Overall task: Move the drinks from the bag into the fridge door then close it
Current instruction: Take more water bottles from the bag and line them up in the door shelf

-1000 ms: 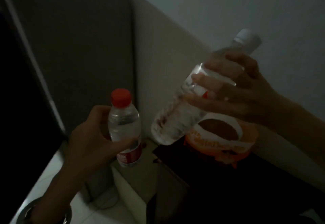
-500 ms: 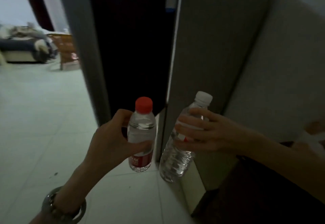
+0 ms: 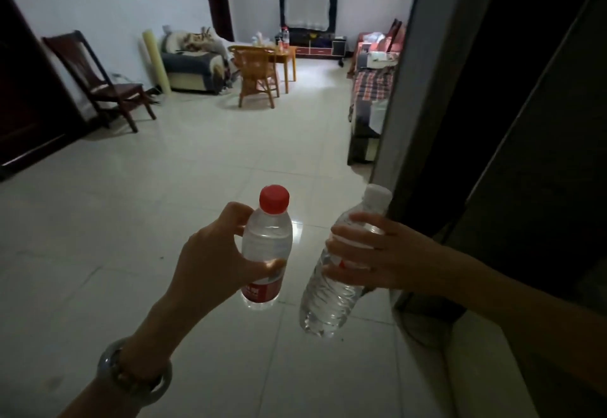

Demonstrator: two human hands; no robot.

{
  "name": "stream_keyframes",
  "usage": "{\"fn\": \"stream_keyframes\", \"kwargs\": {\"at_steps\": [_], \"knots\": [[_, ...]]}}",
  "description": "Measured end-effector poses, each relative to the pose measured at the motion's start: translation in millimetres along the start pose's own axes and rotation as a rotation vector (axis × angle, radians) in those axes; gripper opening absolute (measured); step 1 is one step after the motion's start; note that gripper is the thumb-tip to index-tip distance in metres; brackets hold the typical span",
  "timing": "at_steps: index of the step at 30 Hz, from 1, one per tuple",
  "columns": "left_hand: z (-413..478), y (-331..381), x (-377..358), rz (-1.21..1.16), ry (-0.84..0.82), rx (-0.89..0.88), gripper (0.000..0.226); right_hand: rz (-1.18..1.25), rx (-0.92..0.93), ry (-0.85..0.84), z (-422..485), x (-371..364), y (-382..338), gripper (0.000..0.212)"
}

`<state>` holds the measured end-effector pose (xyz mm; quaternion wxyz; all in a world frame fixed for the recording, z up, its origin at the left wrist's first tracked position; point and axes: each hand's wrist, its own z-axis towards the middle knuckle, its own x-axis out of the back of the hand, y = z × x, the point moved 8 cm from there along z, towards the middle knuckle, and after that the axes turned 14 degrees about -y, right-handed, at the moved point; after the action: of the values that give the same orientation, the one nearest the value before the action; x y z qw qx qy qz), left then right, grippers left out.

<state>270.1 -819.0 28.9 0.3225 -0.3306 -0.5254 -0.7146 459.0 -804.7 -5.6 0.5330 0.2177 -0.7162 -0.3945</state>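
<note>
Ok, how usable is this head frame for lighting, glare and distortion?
Head view: dim overall; tall dark fridge at right nearly black; small glare on glossy pale tiled floor; wide-angle bowing at edges; red-capped clear plastic bottle in left hand, white-capped clear plastic bottle in right hand, both sharp.

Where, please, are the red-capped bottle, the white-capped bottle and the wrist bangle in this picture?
red-capped bottle (image 3: 269, 237): head view, clear body above the thumb.
white-capped bottle (image 3: 323, 302): head view, ribbed lower body.
bangle (image 3: 105, 365): head view, left side of the band.
</note>
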Motion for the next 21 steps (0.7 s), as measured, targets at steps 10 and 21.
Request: {"fn": "stream_keyframes", "kwargs": {"at_steps": [10,21], "knots": [[46.3,-108.7,34.3,-0.01,0.023,0.044,0.079,0.48,-0.147,-0.247,127.9,-30.4,19.1,0.074],[197.6,-149.4,-0.3,-0.044,-0.085,-0.056,0.075,0.727,-0.355,-0.439,178.0,-128.6,81.7,0.067]]}}
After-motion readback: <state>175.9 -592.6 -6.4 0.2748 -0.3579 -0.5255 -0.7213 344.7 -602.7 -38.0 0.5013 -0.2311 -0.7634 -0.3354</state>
